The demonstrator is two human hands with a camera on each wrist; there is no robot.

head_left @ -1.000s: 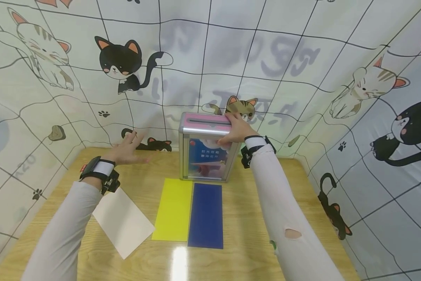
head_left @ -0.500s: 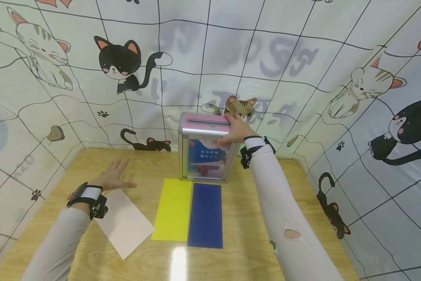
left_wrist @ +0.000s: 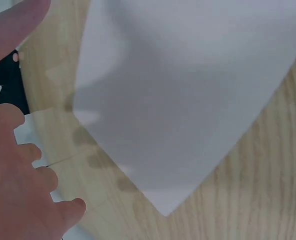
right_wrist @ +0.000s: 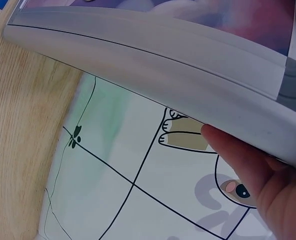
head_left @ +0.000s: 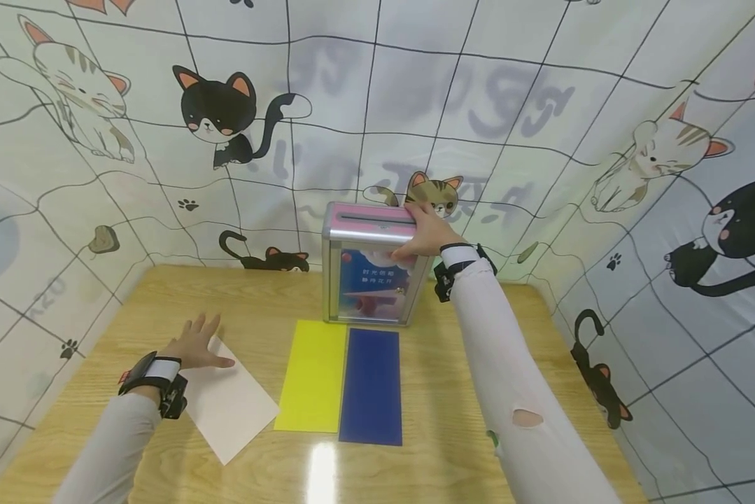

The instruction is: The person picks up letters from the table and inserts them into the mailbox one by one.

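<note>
- The left hand (head_left: 196, 344) lay flat at the far left corner of the white sheet (head_left: 229, 401), fingers (head_left: 208, 326) straight and spread, gripping nothing; whether the palm pressed the paper or hung just above it could not be told.
- In the left wrist view that white sheet (left_wrist: 188, 95) filled most of the picture, lying on the wooden tabletop (left_wrist: 268, 185), with the left hand (left_wrist: 17, 170) at the left edge and its fingers (left_wrist: 37, 172) relaxed.
- The right hand (head_left: 424, 234) rested on the right end of the box's pink lid, fingers curled over its right edge and holding it.
- The box (head_left: 372, 266), metal-framed with a clear front and a slot in the top, stood upright at the far middle of the tabletop (head_left: 465, 420), close to the cat-printed backdrop (head_left: 377, 105).
- From the right wrist view the grey edge of the box (right_wrist: 153, 60) ran across the picture, with a finger of the right hand (right_wrist: 258, 170) against its underside.
- A yellow sheet (head_left: 311, 374) and a dark blue sheet (head_left: 371, 385) lay side by side, edges touching, just near of the box; the white sheet lay askew left of the yellow one.
</note>
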